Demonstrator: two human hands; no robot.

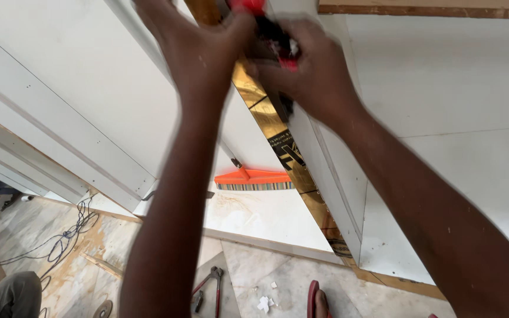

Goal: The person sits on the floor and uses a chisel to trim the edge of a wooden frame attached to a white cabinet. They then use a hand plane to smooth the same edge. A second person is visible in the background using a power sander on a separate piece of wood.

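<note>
red-and-black tool (pixel 269 29) blurred, mostly hidden between both hands; top cut off by the frame edge.

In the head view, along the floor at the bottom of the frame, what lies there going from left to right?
Tangle of dark cables → round disc → red-handled pliers → white scraps → red sandal.

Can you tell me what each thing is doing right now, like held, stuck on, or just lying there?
left hand: raised, pressed against the gold strip.
right hand: closed around the red and black tool.
red and black tool: held at the strip, blurred.
gold strip: running down the white panel's edge.
orange broom: lying flat.
pliers: lying on the floor, unheld.
cables: loose on the floor.
</note>
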